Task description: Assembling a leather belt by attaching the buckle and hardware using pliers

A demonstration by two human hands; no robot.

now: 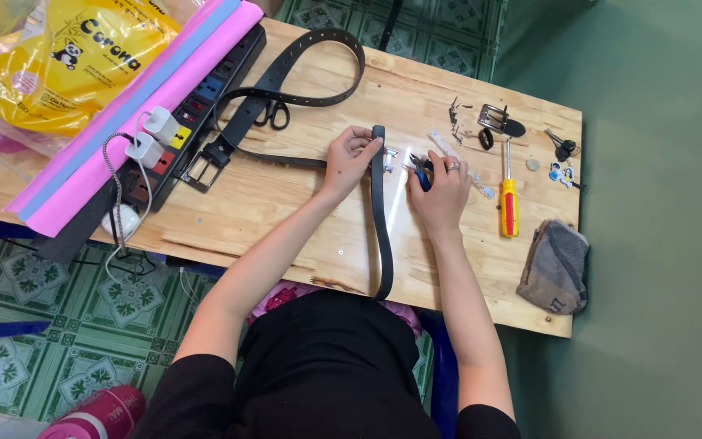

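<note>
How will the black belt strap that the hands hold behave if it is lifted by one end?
The black belt strap will probably sag, since its near end already droops over the table edge. It looks light: the left hand steadies its end with fingertips only. Being flat, it should not roll.

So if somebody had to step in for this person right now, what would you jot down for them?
Left hand: fingers pinch the top end of the dark belt strap, which runs down the wooden table and over its near edge.
Right hand: holds small blue-handled pliers beside that end; ring on one finger.
Small metal fitting lies between the hands, at the strap's end; whether it is attached cannot be told.
Nearby: metal buckle, yellow and red screwdriver, scissors, a second, buckled belt, folded cloth.
Done: strap laid out, end in hand.
Left: strap end carries no buckle yet.
</note>
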